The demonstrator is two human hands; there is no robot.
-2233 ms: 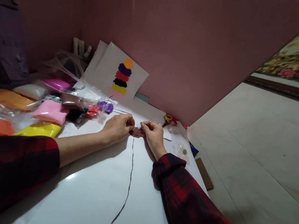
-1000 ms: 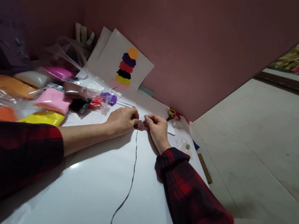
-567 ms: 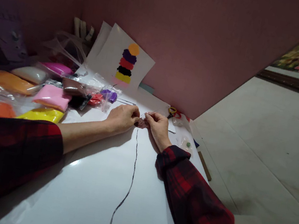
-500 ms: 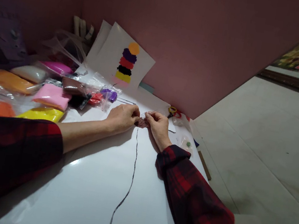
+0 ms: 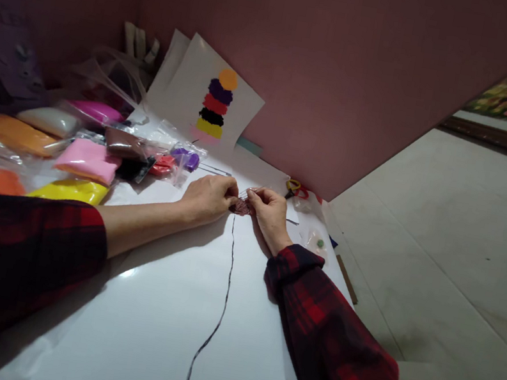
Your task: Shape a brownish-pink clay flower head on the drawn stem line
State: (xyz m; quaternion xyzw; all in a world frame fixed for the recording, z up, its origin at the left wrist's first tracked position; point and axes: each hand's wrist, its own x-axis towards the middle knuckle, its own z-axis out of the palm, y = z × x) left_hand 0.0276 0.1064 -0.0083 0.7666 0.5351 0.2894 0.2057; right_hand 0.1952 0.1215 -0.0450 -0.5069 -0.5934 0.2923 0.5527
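A small patch of brown textured clay (image 5: 241, 206) lies on the white paper (image 5: 154, 316), between my two hands. With bent fingers closed together, my left hand (image 5: 209, 197) pinches at the patch's left edge. On the opposite side, my right hand (image 5: 269, 215) has thumb and forefinger pressed together at the upper right edge of the clay. The fingers partly cover the patch, and the exact contact is too small to make out. From just below it, a dark wavy line (image 5: 226, 289) runs down the paper towards me.
On the left lie bags of coloured clay, among them a pink bag (image 5: 88, 160) and a yellow bag (image 5: 69, 190). A sheet with stacked coloured shapes (image 5: 242, 110) leans against the wall. Scissors (image 5: 293, 187) and a green lump in clear plastic (image 5: 320, 244) lie at the right.
Both hands stay at the brown clay in nearly the same pose. The whole view has shifted very slightly; nothing is plainly taken up or let go.
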